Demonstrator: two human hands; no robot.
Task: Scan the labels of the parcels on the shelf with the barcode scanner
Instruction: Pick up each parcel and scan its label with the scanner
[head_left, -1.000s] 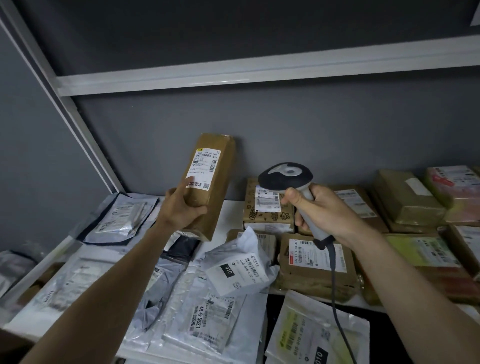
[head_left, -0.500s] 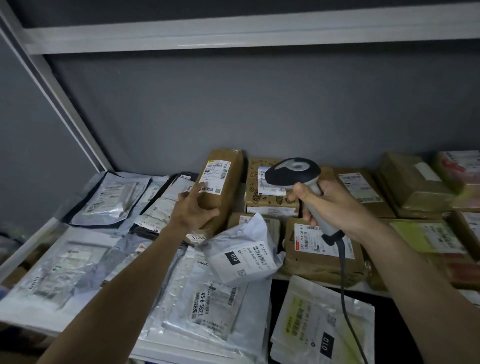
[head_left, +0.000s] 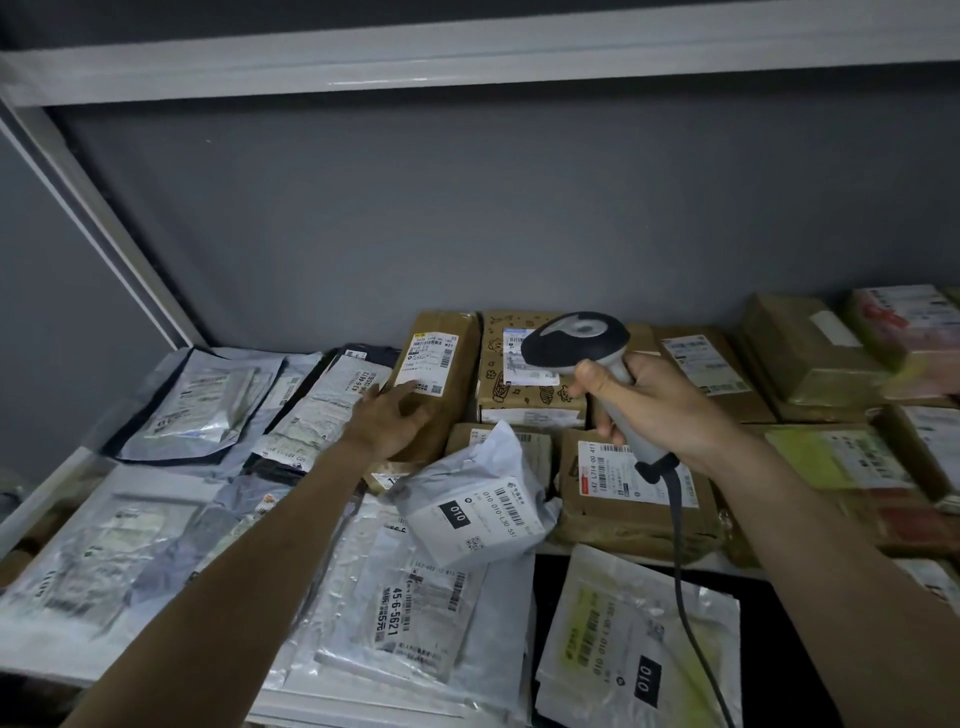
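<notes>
A long brown parcel (head_left: 441, 384) with a white label lies tilted at the back of the shelf, next to a carton printed with cartoons (head_left: 501, 387). My left hand (head_left: 392, 418) rests on the brown parcel's lower end, thumb stretched toward the label and fingers fairly straight. My right hand (head_left: 654, 410) grips the handle of the grey and black barcode scanner (head_left: 576, 336). The scanner's head hovers over the cartoon carton's label, and its cable (head_left: 678, 561) hangs down toward me.
A crumpled white "010" bag (head_left: 475, 512) sits just below my left hand. Flat grey mailers (head_left: 202, 400) cover the shelf's left and front. Brown boxes (head_left: 802, 348) fill the right. A white shelf rail (head_left: 467, 62) runs overhead, with a grey wall behind.
My left hand has brought the brown parcel down from upright in the air and laid it at the back of the shelf, loosening its grip. The scanner stays in my right hand.
</notes>
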